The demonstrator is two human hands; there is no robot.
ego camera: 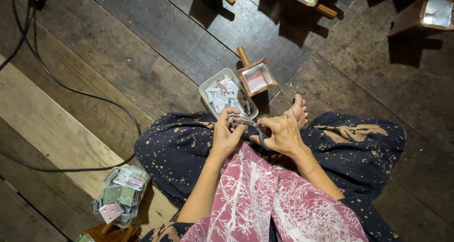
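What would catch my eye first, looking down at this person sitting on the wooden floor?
Probably the two hands meeting over the lap: the right hand works scissors while the left hand pinches something small. Just beyond them sits a clear tray heaped with pale paper scraps, beside a small wooden box with a handle.

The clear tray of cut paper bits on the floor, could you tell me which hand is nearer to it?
Left. The left hand sits at the edge of the tray, while the right hand is off to its right, holding scissors.
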